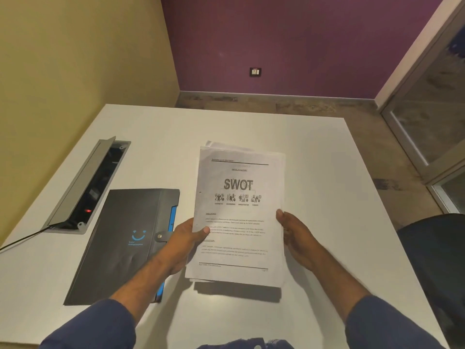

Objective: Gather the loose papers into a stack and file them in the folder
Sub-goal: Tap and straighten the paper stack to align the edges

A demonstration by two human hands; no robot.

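Note:
A stack of white printed papers (239,182), its top sheet headed "SWOT", is held a little above the white table (314,197), casting a shadow below its lower edge. My left hand (187,239) grips the stack's left edge with the thumb on top. My right hand (293,235) holds the right edge. Corners of lower sheets stick out unevenly at the top. A black folder (125,245) with a blue smile logo, blue side strip and snap strap lies closed on the table, left of the papers.
An open grey cable box (85,187) is sunk into the table at the left, with a black cable running off the left edge. A dark chair (437,260) stands at the table's right side. Yellow and purple walls lie behind.

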